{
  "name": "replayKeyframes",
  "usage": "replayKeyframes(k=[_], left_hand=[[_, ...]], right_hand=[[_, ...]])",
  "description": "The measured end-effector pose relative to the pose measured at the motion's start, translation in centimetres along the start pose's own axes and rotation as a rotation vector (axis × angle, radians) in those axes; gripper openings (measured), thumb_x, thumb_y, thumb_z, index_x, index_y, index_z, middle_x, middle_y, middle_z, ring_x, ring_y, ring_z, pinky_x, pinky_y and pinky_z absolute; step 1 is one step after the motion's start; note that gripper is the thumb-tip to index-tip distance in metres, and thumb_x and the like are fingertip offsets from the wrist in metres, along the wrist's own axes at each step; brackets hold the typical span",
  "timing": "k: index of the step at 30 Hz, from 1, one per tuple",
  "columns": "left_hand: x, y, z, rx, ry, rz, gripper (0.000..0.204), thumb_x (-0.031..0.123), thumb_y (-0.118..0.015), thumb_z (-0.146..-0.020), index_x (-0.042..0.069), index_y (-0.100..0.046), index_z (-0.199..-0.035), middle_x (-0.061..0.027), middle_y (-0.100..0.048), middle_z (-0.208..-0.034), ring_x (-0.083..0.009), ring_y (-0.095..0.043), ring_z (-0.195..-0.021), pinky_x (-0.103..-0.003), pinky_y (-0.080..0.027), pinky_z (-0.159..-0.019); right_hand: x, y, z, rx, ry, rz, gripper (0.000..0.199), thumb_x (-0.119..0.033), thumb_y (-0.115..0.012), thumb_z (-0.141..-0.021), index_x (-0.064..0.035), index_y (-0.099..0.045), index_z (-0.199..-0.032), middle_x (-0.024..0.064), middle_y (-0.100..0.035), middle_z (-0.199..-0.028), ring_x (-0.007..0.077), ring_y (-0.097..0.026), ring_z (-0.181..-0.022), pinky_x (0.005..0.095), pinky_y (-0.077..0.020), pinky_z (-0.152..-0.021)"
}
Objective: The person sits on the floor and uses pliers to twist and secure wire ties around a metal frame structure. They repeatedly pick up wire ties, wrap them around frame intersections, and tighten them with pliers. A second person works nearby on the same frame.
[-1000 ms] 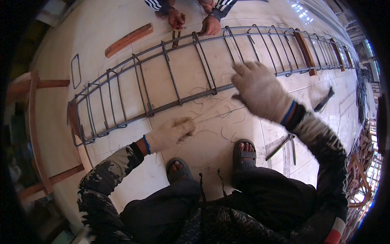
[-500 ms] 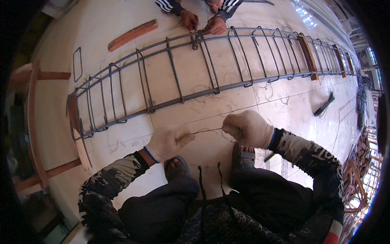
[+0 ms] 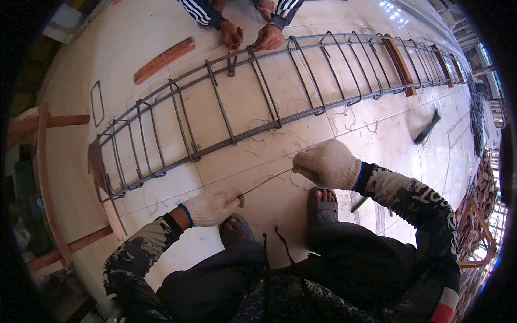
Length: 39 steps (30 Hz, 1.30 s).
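Thin wire, held in the air above the pale tiled floor, near the person's dark sandals. In the foreground, the gloved left hand is closed, thumb against fingers, on one end of the strand. The gloved right hand, set a little farther out, is curled nearly into a fist about the other end, its fingertips largely hidden. Between the two, the strand rises toward the right with a slight bow. Good handling here would seem to call for a firm pinch close to each end and a light, even pull, enough to take out the bow without kinking the metal or snagging a tip in the glove knit. Beyond, and apart from the strand, a long rebar cage crosses the view; a dark wire bundle lies to its right. At the cage's far side, a co-worker's hand grips pliers beside the bars, the co-worker's other hand close by.
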State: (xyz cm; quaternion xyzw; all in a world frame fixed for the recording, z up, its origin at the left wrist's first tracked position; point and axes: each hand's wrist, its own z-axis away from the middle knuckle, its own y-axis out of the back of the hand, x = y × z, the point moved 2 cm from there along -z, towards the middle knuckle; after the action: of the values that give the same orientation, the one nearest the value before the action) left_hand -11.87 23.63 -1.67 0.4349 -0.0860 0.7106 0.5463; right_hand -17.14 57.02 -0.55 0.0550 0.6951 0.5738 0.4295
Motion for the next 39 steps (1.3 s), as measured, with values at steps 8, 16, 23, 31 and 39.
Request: replayKeyframes(k=[8, 16, 23, 31, 39], left_hand=[[-0.6, -1.0, -1.0, 0.125, 0.008, -0.247, 0.024, 0.021, -0.056, -0.1, 0.003, -0.066, -0.111, -0.0201, -0.067, -0.095, -0.0379, -0.067, -0.088, -0.045, -0.055, -0.083], [-0.3, -0.9, -2.5, 0.123, 0.009, 0.253, 0.035, 0.035, -0.055, -0.106, 0.005, -0.072, -0.111, -0.0202, -0.073, -0.093, -0.0393, -0.071, -0.087, -0.047, -0.055, -0.078], [-2.5, 1.2, -2.0, 0.577, -0.045, -0.213, 0.027, 0.033, -0.063, -0.102, 0.011, -0.077, -0.093, -0.0181, -0.068, -0.075, -0.0403, -0.068, -0.07, -0.047, -0.053, -0.062], [-1.3, 0.8, -2.2, 0.512, -0.35, -0.438, 0.011, 0.026, -0.075, -0.092, 0.016, -0.077, -0.096, -0.0164, -0.069, -0.075, -0.0387, -0.07, -0.07, -0.051, -0.051, -0.059], [-1.8, 1.2, -2.1, 0.412, -0.32, -0.291, 0.01, 0.015, -0.072, -0.091, 0.016, -0.077, -0.1, -0.0191, -0.072, -0.085, -0.0404, -0.072, -0.08, -0.046, -0.055, -0.064]], right_hand=[[-0.8, -0.6, -0.2, -0.164, 0.041, 0.012, 0.016, -0.028, -0.067, -0.096, -0.0148, -0.067, -0.105, 0.0123, -0.068, -0.081, 0.0383, -0.07, -0.073, 0.0499, -0.0547, -0.064], [-0.6, 0.2, -1.6, 0.006, -0.008, 0.033, 0.012, -0.02, -0.067, -0.097, -0.0112, -0.068, -0.104, 0.0128, -0.07, -0.086, 0.0376, -0.072, -0.083, 0.0481, -0.0567, -0.07], [-4.1, -1.2, 0.0, -0.31, -0.01, -0.104, 0.024, -0.025, -0.071, -0.093, -0.0124, -0.068, -0.113, 0.0155, -0.074, -0.089, 0.0367, -0.075, -0.087, 0.0487, -0.0591, -0.076], [-5.9, -4.8, 2.4, -0.282, 0.111, -0.35, 0.017, -0.021, -0.061, -0.099, -0.013, -0.069, -0.112, 0.0146, -0.073, -0.093, 0.0325, -0.073, -0.08, 0.0451, -0.0582, -0.072], [-5.5, -5.7, 2.2, -0.226, 0.031, -0.447, 0.01, -0.008, -0.06, -0.095, -0.0065, -0.07, -0.098, 0.0109, -0.069, -0.087, 0.0269, -0.068, -0.082, 0.0412, -0.0546, -0.077]])
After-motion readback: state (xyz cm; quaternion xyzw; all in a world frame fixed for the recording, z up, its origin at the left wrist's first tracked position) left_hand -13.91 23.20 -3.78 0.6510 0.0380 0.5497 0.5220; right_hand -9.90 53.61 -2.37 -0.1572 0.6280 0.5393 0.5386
